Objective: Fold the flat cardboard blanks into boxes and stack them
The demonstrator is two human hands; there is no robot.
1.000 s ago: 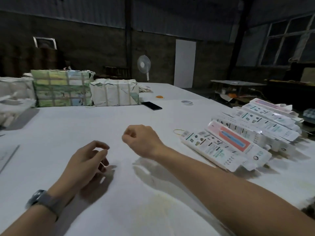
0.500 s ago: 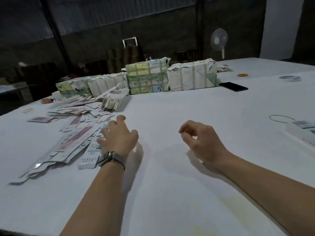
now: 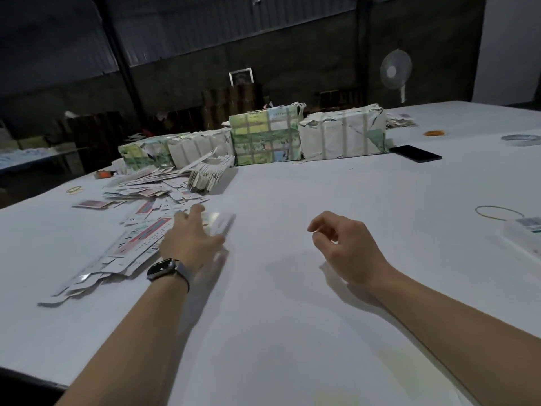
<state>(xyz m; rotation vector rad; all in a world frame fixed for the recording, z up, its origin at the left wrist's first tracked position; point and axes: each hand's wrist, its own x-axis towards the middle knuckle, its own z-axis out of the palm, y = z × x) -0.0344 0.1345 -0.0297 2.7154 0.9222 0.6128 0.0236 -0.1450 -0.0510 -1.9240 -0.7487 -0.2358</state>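
Note:
A loose pile of flat printed cardboard blanks (image 3: 137,232) spreads over the left of the white table (image 3: 292,317). My left hand (image 3: 190,238), a watch on its wrist, is at the pile's right edge. It holds a blurred white blank (image 3: 219,221) that sticks out past its fingers. My right hand (image 3: 345,247) hovers over bare table to the right, fingers loosely curled, holding nothing. One folded box (image 3: 524,235) shows at the right edge.
Wrapped bundles (image 3: 263,139) line the back of the table, with a leaning stack of blanks (image 3: 207,177) in front. A black phone (image 3: 415,153), a tape roll (image 3: 521,139) and a rubber band (image 3: 497,212) lie to the right. A fan (image 3: 395,68) stands behind.
My view has swung left from the row of folded boxes to the blank pile. My left hand reached the pile and took hold of a blank. The right hand stayed loosely curled.

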